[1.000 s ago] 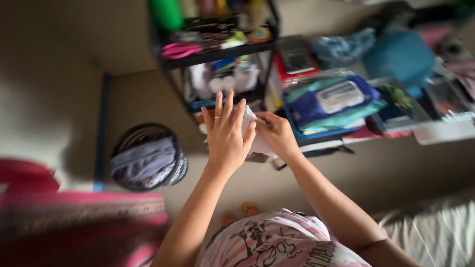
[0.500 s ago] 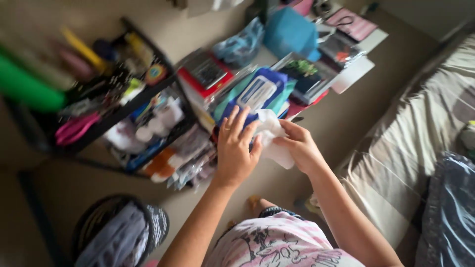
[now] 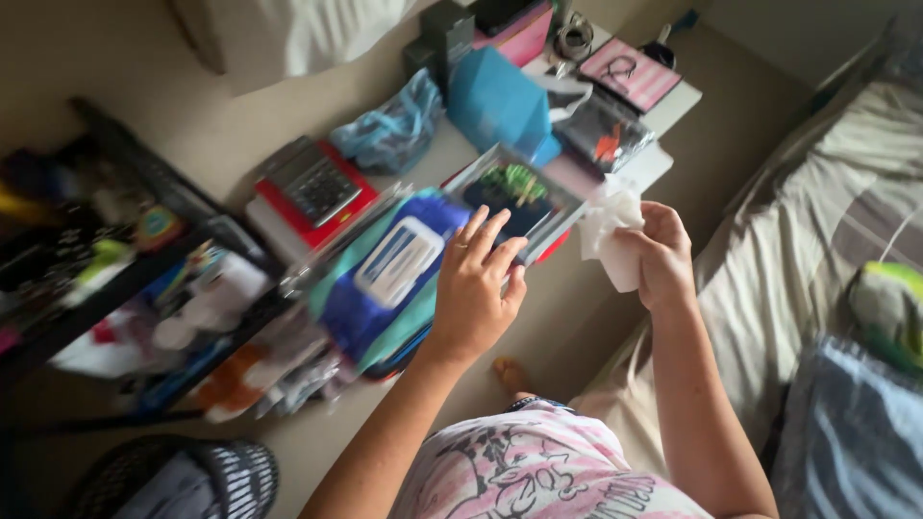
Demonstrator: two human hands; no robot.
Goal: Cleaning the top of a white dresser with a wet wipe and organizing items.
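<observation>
Blue wipe pack (image 3: 389, 274) lies at about ten o'clock from the left hand (image 3: 476, 288), which hovers over it spread flat, gripping nothing. At two o'clock from that hand, the right hand (image 3: 663, 252) pinches a crumpled white wipe (image 3: 608, 231) in closed fingers. Held loosely above cluttered piles, the thin sheet could tear or slip.

A white wet wipe (image 3: 611, 235), thin, soft and crumpled into loose folds, is pinched in the grip of the right hand (image 3: 663, 252), held in the air right of centre above the floor beside the bed. Its upper part bunches up above the fingertips, while a flatter flap hangs down along the palm side of the hand.
</observation>
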